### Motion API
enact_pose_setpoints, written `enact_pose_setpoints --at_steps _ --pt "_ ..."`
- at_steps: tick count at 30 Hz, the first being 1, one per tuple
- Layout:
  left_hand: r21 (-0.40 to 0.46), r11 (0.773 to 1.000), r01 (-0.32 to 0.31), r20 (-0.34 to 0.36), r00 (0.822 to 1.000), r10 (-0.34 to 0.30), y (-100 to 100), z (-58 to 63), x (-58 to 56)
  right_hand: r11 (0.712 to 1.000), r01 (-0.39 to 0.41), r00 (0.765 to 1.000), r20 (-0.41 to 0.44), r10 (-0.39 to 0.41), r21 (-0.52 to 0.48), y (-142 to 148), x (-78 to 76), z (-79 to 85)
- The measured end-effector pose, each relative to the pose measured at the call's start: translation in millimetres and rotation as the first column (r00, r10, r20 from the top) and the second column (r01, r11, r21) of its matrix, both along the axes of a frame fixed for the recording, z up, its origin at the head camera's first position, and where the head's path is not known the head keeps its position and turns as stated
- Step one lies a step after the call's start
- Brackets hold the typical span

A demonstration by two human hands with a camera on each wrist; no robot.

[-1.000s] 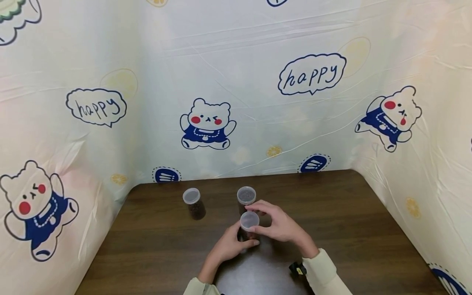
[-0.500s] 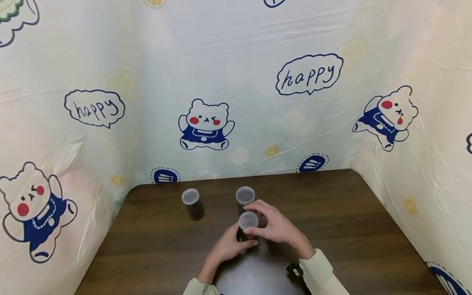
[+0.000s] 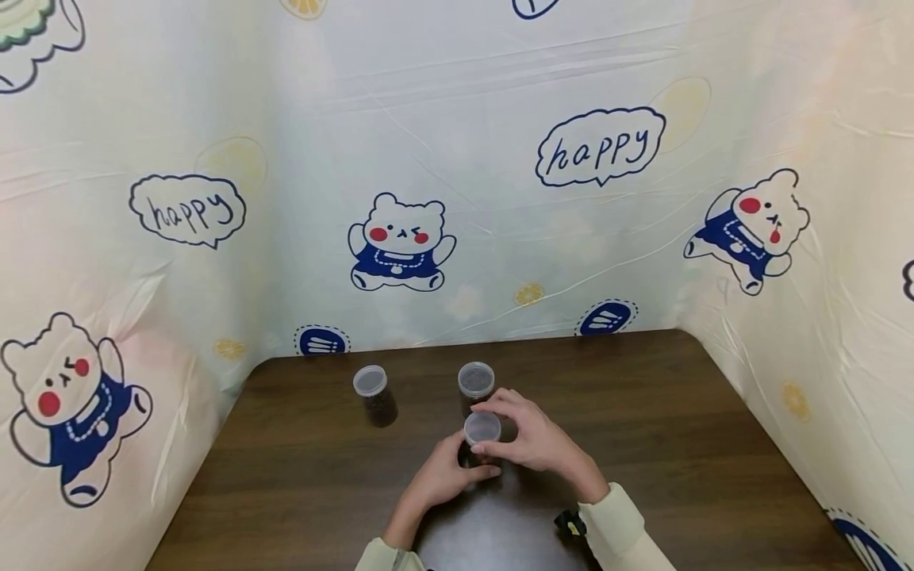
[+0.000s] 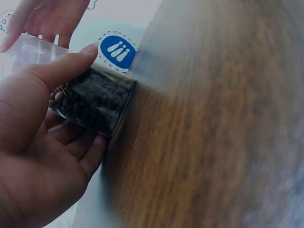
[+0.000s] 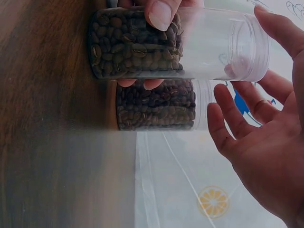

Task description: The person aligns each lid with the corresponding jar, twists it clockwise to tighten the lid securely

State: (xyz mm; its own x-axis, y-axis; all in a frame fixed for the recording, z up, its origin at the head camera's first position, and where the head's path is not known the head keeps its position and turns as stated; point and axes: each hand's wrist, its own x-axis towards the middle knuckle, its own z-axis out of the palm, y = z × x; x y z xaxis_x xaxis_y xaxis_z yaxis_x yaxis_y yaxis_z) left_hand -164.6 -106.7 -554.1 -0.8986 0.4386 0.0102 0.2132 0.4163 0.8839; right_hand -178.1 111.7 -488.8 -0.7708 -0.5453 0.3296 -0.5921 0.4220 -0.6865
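Note:
A clear jar partly filled with coffee beans [image 5: 137, 45] stands upright on the table between both hands. Low on its body, my left hand [image 3: 441, 476] grips it, the thumb across the near side and the fingers behind. Around the translucent screw lid [image 3: 481, 427] my right hand [image 3: 539, 438] holds on with thumb and fingertips; in the right wrist view its other fingers are spread. The lid sits on the jar's mouth. Close behind stands a second lidded jar of coffee beans [image 3: 476, 379], fuller than the held one.
A third lidded jar [image 3: 376, 396] with dark contents stands farther left on the brown wooden table [image 3: 300, 476]. A printed curtain [image 3: 493, 159] encloses the table at the back and both sides. A small black object [image 3: 571, 522] is by the right cuff.
My right thumb has slid slightly left along the lid's near edge. The left hand and all the jars stay in place.

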Motion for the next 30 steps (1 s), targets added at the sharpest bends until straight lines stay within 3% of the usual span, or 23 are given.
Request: enact_pose_setpoints --at_steps 8,13,16,19,24,30 --pt "0.032 0.999 -0.027 -0.004 1.000 0.028 1 0.7 -0.1 0.998 0.056 0.994 -0.096 -0.054 0.019 -3 2.2 0.6" --pt "0.005 0.997 -0.080 -0.078 0.994 0.080 4 1.9 -0.1 0.986 0.150 0.962 -0.241 -0.130 0.069 -8 3.5 3.2" --pt "0.009 0.994 -0.105 -0.085 0.991 0.106 5 1.2 0.2 0.977 0.190 0.949 -0.273 -0.158 0.097 -10 5.2 5.6" --pt "0.015 0.993 -0.117 -0.051 0.992 0.118 6 0.0 0.4 0.975 0.196 0.960 -0.221 -0.169 0.105 -11 7.2 7.6" --pt "0.016 0.994 -0.111 0.014 0.994 0.111 5 0.3 -0.1 0.986 0.144 0.989 -0.048 -0.141 0.078 -7 7.2 7.2" --pt "0.053 0.996 -0.074 0.064 0.995 0.070 4 0.6 0.3 0.997 0.055 0.995 0.075 -0.059 0.054 -1 3.3 2.4"
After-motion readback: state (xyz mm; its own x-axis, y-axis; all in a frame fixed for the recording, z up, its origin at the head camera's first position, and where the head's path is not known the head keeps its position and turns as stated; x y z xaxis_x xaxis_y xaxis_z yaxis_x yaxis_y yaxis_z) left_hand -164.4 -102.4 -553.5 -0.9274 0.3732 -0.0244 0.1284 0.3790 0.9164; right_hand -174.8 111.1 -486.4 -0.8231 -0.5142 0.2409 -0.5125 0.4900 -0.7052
